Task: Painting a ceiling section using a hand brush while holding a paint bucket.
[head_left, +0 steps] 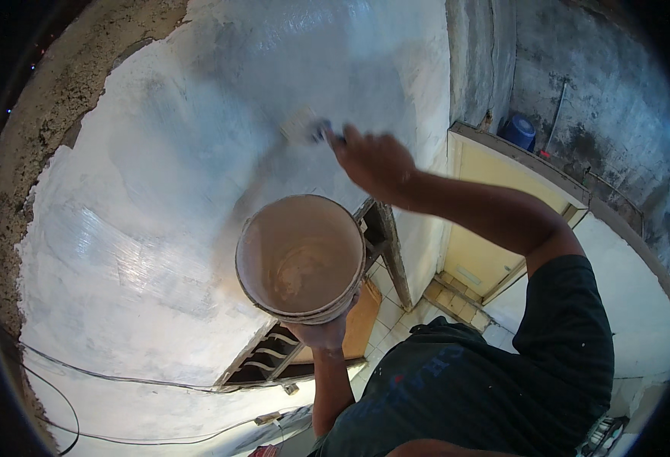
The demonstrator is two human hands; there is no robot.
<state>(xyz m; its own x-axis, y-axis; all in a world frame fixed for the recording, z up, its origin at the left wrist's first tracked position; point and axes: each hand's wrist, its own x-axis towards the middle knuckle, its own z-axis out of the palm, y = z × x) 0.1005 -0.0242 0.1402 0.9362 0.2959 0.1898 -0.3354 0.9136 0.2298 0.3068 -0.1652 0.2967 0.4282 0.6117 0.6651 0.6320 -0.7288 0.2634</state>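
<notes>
My right hand [377,164] is closed round the dark handle of a paintbrush [302,128], slightly blurred. The brush's pale, wide bristles lie against the whitish painted wall [167,152], or very near it. Below and left of that hand is a round bucket [301,259], tilted so its inside faces up toward me. A little pale, wet paint [304,270] shows at its bottom, and its rim and outside are smeared. My left hand [323,329] grips the bucket from underneath, its fingers partly hidden behind it.
Rough bare plaster [53,145] edges the wall at left. Cables [121,377] run along its lower part. Below the bucket is a wooden-framed opening with slats [270,354]. A yellow door [495,206] stands at right, with a blue tub [518,131] on the ledge above it.
</notes>
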